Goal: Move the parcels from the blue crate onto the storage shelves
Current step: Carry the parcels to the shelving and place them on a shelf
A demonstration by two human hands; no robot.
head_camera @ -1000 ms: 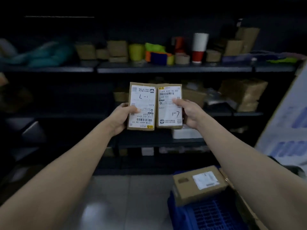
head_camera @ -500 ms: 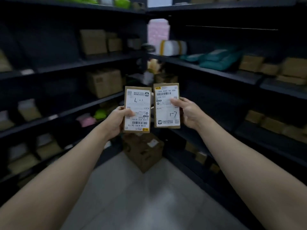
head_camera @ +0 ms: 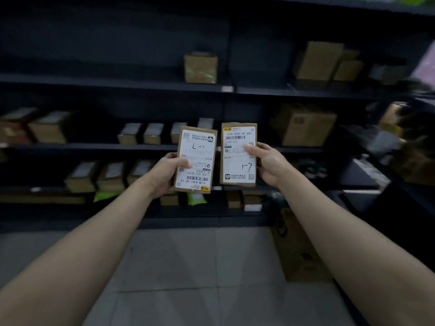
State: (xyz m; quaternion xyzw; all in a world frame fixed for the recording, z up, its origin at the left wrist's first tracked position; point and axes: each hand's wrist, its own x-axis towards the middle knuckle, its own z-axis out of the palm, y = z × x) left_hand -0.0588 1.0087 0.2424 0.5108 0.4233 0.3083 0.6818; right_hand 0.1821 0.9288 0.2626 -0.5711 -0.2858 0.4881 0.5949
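Gripping flat cardboard parcels: left hand point(head_camera: 166, 171) one point(head_camera: 195, 158); right hand point(head_camera: 268, 164) another point(head_camera: 238, 154).

You hold two matt brown cardboard parcels point(head_camera: 196, 158) point(head_camera: 238, 153), each faced with a smooth white paper label point(head_camera: 196, 158). The shelves point(head_camera: 113, 83) appear dark, matt metal. The floor point(head_camera: 188, 267) is smooth, faintly glossy tile

Parcel storeroom or small warehouse. Dark metal shelving point(head_camera: 141, 147) in tiers, stocked with rows of brown cardboard boxes point(head_camera: 303, 124) bearing white labels. Tiled floor point(head_camera: 188, 267). Large carton point(head_camera: 299, 252) standing on floor beside shelving.
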